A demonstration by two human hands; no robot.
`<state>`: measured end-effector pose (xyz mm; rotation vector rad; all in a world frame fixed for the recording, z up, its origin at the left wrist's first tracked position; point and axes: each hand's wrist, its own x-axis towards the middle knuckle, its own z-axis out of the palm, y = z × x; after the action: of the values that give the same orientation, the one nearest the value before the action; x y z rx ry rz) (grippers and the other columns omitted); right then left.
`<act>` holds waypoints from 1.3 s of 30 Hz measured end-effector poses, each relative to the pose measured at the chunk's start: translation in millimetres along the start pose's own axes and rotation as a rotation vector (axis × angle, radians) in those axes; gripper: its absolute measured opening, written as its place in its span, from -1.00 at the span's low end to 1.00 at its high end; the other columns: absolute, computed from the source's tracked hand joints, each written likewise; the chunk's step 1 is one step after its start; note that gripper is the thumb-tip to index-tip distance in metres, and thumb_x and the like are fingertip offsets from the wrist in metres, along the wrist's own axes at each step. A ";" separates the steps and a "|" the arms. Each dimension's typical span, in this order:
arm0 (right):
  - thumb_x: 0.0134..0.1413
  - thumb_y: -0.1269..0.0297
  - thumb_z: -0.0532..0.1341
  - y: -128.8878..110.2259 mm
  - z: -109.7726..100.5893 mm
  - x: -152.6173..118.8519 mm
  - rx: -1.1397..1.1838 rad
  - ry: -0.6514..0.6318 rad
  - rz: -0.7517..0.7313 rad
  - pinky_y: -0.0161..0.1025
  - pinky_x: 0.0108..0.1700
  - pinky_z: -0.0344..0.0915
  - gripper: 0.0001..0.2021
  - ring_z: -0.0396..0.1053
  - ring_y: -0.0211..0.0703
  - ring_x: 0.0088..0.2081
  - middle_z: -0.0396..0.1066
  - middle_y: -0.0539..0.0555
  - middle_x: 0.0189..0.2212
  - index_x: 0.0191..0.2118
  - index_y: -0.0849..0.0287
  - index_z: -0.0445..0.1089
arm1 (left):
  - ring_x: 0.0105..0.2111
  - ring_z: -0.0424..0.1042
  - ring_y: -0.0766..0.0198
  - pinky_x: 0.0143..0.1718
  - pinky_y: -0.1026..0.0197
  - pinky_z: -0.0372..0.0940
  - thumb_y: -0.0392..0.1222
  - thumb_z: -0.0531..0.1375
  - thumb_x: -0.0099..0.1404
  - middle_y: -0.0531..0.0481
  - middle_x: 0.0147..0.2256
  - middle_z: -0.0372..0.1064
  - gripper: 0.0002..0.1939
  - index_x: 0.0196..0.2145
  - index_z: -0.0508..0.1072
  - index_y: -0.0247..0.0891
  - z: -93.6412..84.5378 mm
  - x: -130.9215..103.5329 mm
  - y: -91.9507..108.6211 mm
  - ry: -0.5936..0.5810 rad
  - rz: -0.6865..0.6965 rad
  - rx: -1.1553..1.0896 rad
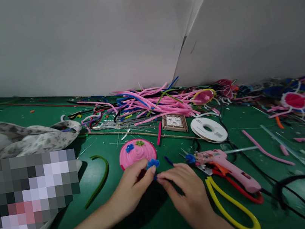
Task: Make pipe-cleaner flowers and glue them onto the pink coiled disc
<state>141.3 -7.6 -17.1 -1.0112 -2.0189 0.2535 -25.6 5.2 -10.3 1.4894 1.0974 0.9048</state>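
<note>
A small blue flower of fuzzy stem (153, 163) is pinched between the thumb and fingers of my left hand (135, 184). Just right of it, my right hand (183, 186) has its thumb and forefinger closed on a blue stem (156, 176) below the flower; a dark blue end shows above the fingers. Behind my left hand lies a pink coiled disc (137, 153), bearing a blue flower (129, 148) and a green flower (139, 143).
Right of my hands lie a pink glue gun (229, 170), yellow-handled pliers (232, 209), red handles and a white spool (209, 129). A green stem (102, 179) curves at left, near fabric (24, 135). Pink stems (153, 104) pile up behind, before a pale panel.
</note>
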 end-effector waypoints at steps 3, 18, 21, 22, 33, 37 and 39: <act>0.08 0.49 0.21 1.2 0.4 -1.2 -0.006 -0.006 0.008 -0.17 -0.09 0.19 -0.88 0.42 -0.27 -0.39 0.50 -0.07 -0.43 -0.31 0.11 0.37 | -0.61 0.01 0.41 -0.60 0.34 -0.05 -0.06 0.05 0.31 0.19 -0.61 0.00 -0.69 -0.53 0.20 -0.24 -2.0 1.3 -1.4 -0.133 -0.037 -0.104; 0.11 0.47 0.15 -1.8 -0.5 -0.8 -0.060 0.025 -0.031 -0.13 -0.11 0.23 -0.88 0.40 -0.21 -0.41 0.48 -0.01 -0.44 -0.26 0.11 0.32 | -0.64 0.02 0.45 -0.65 0.38 -0.09 0.03 0.09 0.30 0.19 -0.62 0.06 -0.65 -0.52 0.23 -0.25 1.0 1.0 2.6 -0.055 -0.121 -0.282; 0.11 0.48 0.14 0.0 -2.5 -0.6 -0.093 0.051 -0.048 -0.11 -0.12 0.24 -0.85 0.38 -0.18 -0.39 0.47 0.02 -0.41 -0.20 0.14 0.32 | -0.63 0.05 0.46 -0.64 0.40 -0.05 0.01 0.10 0.30 0.18 -0.58 0.10 -0.70 -0.47 0.27 -0.25 1.3 1.5 3.5 -0.047 -0.119 -0.288; 0.10 0.48 0.14 0.6 -3.2 -0.4 -0.094 0.057 -0.051 -0.11 -0.15 0.24 -0.85 0.36 -0.18 -0.41 0.45 0.02 -0.44 -0.20 0.14 0.33 | -0.63 0.06 0.47 -0.64 0.40 -0.04 0.00 0.10 0.30 0.17 -0.55 0.14 -0.73 -0.42 0.30 -0.25 1.6 1.5 3.5 -0.040 -0.116 -0.295; 0.06 0.42 0.22 2.2 -4.3 2.7 -0.063 0.060 -0.032 -0.12 -0.15 0.26 -0.92 0.26 -0.27 -0.55 0.27 -0.10 -0.60 -0.31 0.11 0.37 | -0.64 0.07 0.46 -0.65 0.39 -0.02 -0.03 0.27 0.13 0.17 -0.60 0.14 -0.76 -0.45 0.41 -0.27 0.2 5.7 2.9 0.027 -0.134 -0.299; 0.08 0.46 0.19 3.3 -1.3 0.8 -0.089 0.108 -0.050 -0.14 -0.15 0.27 -0.90 0.35 -0.24 -0.50 0.38 -0.06 -0.55 -0.28 0.11 0.35 | -0.70 0.02 0.47 -0.70 0.37 -0.12 -0.03 0.29 0.08 0.18 -0.68 0.10 -0.75 -0.55 0.43 -0.27 -0.4 6.2 4.6 0.036 -0.202 -0.302; 0.10 0.47 0.16 4.1 0.1 0.1 -0.101 0.119 -0.048 -0.15 -0.17 0.28 -0.89 0.37 -0.23 -0.48 0.40 -0.05 -0.54 -0.30 0.11 0.35 | -0.71 0.02 0.46 -0.70 0.36 -0.13 -0.03 0.28 0.10 0.16 -0.70 0.10 -0.73 -0.59 0.45 -0.28 -0.2 5.4 4.8 0.026 -0.192 -0.269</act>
<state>143.5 -4.8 -19.1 -1.0144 -1.9607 0.0643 -23.3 10.1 -5.6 1.1351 1.0712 0.8996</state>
